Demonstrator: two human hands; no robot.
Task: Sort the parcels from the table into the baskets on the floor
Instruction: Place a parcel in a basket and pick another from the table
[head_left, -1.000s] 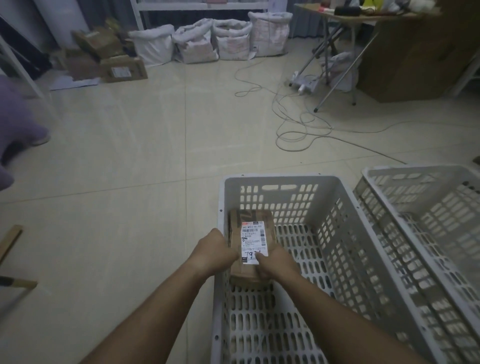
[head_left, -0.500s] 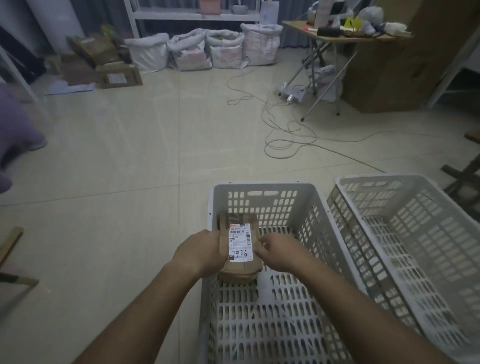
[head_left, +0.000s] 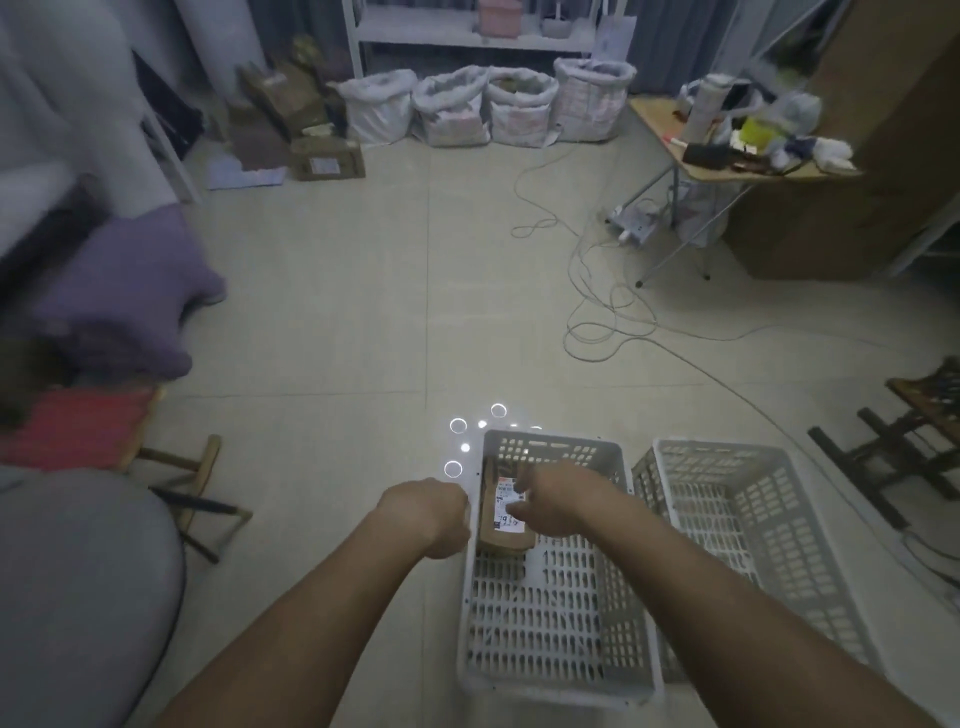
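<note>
1. Head view, looking down past both forearms: a brown cardboard parcel with a white shipping label lies inside the left-hand white basket, in its far-left corner.
2. Right hand reaches over the parcel from the right; its fingers are spread and nearly straight, and their tips lie on or just above the label. Whether they truly touch it cannot be told.
3. Left hand is just left of the parcel, outside the basket wall and close to its rim. Its knuckles face the camera and the fingers are tucked from view, so I cannot tell whether it grips anything.
4. Right of the right hand, a second white basket stands on the floor, side by side with the first and touching it.
5. Beyond the hands, loose cables trail across the tiled floor.
6. Further ahead, four white sacks stand in a row.
</note>
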